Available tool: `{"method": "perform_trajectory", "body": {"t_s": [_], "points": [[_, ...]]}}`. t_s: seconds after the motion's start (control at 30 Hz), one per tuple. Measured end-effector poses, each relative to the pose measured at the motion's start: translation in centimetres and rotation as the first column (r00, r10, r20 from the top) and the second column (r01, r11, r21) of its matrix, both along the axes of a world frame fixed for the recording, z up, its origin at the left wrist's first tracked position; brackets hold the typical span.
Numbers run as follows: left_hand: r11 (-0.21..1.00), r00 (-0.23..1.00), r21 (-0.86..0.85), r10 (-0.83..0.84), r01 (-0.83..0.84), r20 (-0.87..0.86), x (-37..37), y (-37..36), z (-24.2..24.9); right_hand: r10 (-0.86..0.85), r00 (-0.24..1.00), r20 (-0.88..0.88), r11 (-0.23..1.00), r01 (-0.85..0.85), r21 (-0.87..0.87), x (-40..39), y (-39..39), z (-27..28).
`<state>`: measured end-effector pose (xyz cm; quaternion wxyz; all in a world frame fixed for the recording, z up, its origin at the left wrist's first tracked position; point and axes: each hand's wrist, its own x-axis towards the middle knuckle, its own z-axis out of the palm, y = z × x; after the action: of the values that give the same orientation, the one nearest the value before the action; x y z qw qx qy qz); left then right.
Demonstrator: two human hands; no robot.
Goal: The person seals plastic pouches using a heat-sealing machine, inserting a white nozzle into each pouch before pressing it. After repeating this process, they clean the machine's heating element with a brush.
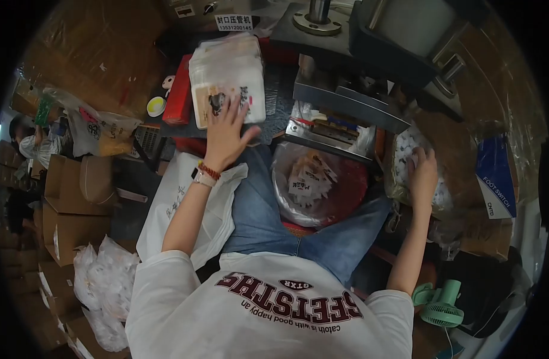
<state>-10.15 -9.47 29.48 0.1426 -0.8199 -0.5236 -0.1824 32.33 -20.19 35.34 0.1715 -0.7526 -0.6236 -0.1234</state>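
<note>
My left hand (pixel 228 128) lies with fingers spread on the lower end of a stack of printed plastic pouches (pixel 229 66). The top pouch shows a dark picture and lettering, partly under my fingers. My right hand (pixel 424 176) is down among small white pieces (pixel 406 140) in an open container at the right; its fingers are curled, and whatever they hold is hidden. Between the hands stands a press machine (pixel 352 99) with metal jaws. Below it, between my knees, a red basin (pixel 355 185) lined with clear plastic contains printed packets (pixel 310 179).
A red box (pixel 178 90) and a small yellow-white tub (pixel 156 106) stand left of the pouches. Cardboard boxes (pixel 77 215) and filled plastic bags (pixel 104 287) are at the far left. A green fan (pixel 443 308) sits low right, near a blue-white carton (pixel 496 176).
</note>
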Motion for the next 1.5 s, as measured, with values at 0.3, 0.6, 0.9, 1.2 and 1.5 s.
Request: {"method": "perform_trajectory", "body": {"t_s": [0.3, 0.6, 0.9, 1.2, 1.5], "points": [[0.988, 0.935, -0.001, -0.148, 0.157, 0.321, 1.0, -5.3, -0.2, 0.120, 0.989, 0.089, 0.992, -0.116, -0.047, 0.6, 0.7, -0.4], [0.920, 0.401, -0.198, 0.049, 0.339, 0.915, 3.7, -9.3, 2.2, 0.156, 0.969, 0.190, 0.981, -0.129, -0.148, 1.1, -0.6, 0.1], [0.945, 0.673, 0.004, -0.236, 0.327, 0.700, 6.1, -11.1, 4.4, 0.509, 0.610, -0.608, 0.856, -0.281, 0.434, -8.5, -5.6, 3.8], [0.893, 0.754, 0.021, -0.391, 0.449, 0.528, 6.8, -11.1, 6.3, 0.761, 0.548, -0.348, 0.646, -0.688, 0.330, -13.9, -5.3, 2.6], [0.394, 0.466, -0.599, 0.386, 0.698, 0.796, 10.4, -9.5, -0.9, 0.527, 0.665, -0.529, 0.846, -0.357, 0.395, -11.1, -3.5, 1.9]]}}
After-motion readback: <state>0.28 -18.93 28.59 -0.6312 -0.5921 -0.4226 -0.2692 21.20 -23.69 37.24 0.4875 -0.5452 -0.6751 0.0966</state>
